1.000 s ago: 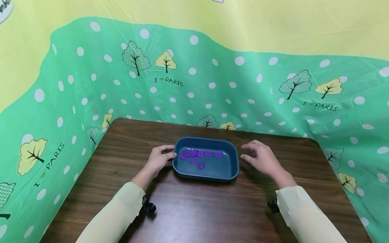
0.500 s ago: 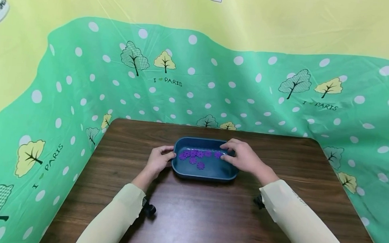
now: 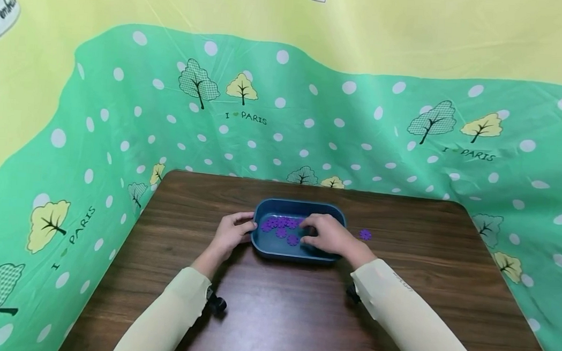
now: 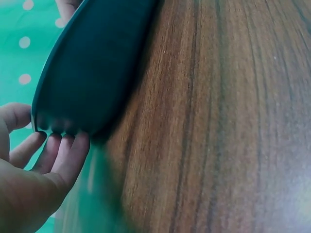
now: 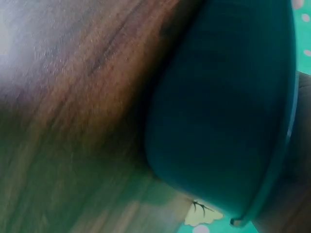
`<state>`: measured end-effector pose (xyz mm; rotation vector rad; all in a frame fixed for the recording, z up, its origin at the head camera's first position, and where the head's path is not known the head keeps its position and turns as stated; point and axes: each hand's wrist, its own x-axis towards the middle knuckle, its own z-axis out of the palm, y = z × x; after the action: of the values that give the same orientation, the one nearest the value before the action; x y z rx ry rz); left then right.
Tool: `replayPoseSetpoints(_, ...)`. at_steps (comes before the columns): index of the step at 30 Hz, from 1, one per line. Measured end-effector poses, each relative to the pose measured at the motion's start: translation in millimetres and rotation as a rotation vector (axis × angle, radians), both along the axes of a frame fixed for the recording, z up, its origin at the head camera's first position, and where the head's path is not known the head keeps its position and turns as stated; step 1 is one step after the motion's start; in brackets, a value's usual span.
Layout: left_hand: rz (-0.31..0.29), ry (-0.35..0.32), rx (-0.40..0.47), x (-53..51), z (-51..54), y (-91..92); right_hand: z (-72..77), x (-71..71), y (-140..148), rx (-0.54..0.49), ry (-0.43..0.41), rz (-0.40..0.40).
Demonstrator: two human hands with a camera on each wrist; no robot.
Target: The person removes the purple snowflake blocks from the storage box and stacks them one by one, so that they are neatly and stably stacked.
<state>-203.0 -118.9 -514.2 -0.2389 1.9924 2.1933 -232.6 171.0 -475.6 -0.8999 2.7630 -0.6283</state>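
A dark blue rectangular tray (image 3: 276,251) stands on the brown table, with several purple flower-shaped pieces (image 3: 281,232) lying on its floor. My left hand (image 3: 229,232) holds the tray's left end. In the left wrist view its fingertips (image 4: 80,141) touch the outer wall, and the thumb is at the rim. My right hand (image 3: 328,234) reaches over the right end into the tray, thumb and fingers apart and bent beside the pieces. I see nothing held between them. The right wrist view shows mostly the tray's outer wall (image 5: 218,111); that hand's fingertips are hidden there.
One purple flower-shaped piece (image 3: 365,234) lies on the table (image 3: 273,309) just right of the tray. Behind the table hangs a green and yellow printed cloth (image 3: 283,138). A small black device (image 3: 217,303) sits at the left wrist.
My right hand has moved left from outside the tray to inside it, over the pieces. A purple piece on the table to the right is now visible. My left hand keeps its place.
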Motion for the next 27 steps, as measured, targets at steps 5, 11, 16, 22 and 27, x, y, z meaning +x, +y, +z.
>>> replayPoseSetpoints(5, -0.001, -0.015, 0.026, 0.2, -2.0, -0.4, -9.0, -2.8, -6.3, 0.016, -0.026, -0.008)
replayPoseSetpoints(11, -0.003, 0.004, 0.033, 0.0, -4.4, 0.0, -20.0, -8.7, -10.9, 0.045, -0.037, -0.01)
replayPoseSetpoints(16, 0.001, 0.021, 0.025, -1.4, -3.2, -0.1, -20.2, -11.4, -15.0, 0.058, -0.025, -0.007)
replayPoseSetpoints(22, 0.001, 0.01, 0.027, -0.6, -2.2, -0.9, -22.4, -11.7, -19.3, 0.09, 0.002, -0.001)
replayPoseSetpoints(27, -0.008, 0.01, 0.028, -1.6, -3.7, -1.7, -25.4, -12.9, -20.9, 0.093, 0.003, -0.006)
